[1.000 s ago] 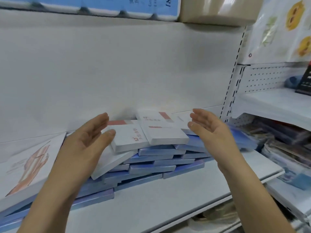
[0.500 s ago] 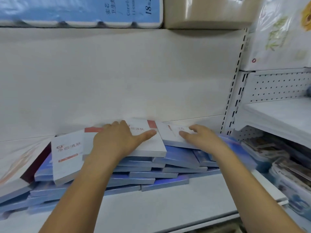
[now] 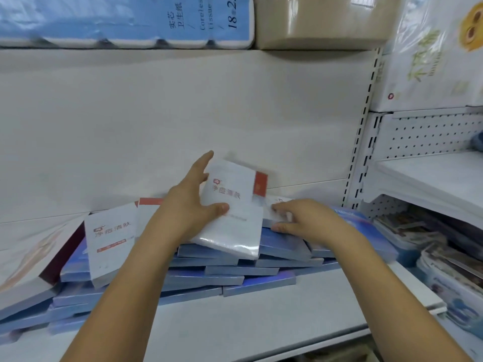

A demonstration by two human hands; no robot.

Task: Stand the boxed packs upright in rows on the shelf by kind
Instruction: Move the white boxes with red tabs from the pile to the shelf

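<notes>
A heap of flat blue boxed packs [image 3: 224, 279] lies on the white shelf [image 3: 261, 325], with white packs with red print on top. My left hand [image 3: 190, 205] grips one white pack [image 3: 235, 210] by its left edge, thumb on its face, tilting its far end up off the heap. My right hand [image 3: 308, 220] rests palm down on another white pack [image 3: 277, 205] just to the right, fingers curled over its near edge. A third white pack [image 3: 109, 241] leans on the heap at the left.
A large pale box with a dark red side [image 3: 28, 265] lies at the far left. Toilet-paper packs [image 3: 125, 19] and a brown carton [image 3: 321, 19] sit on the shelf above. At the right, a slotted upright [image 3: 362, 131] borders a neighbouring bay holding mixed packs [image 3: 444, 257].
My left hand has taken hold of the white pack it lay on and tipped its far end upward. My right hand has stayed on the pack beside it.
</notes>
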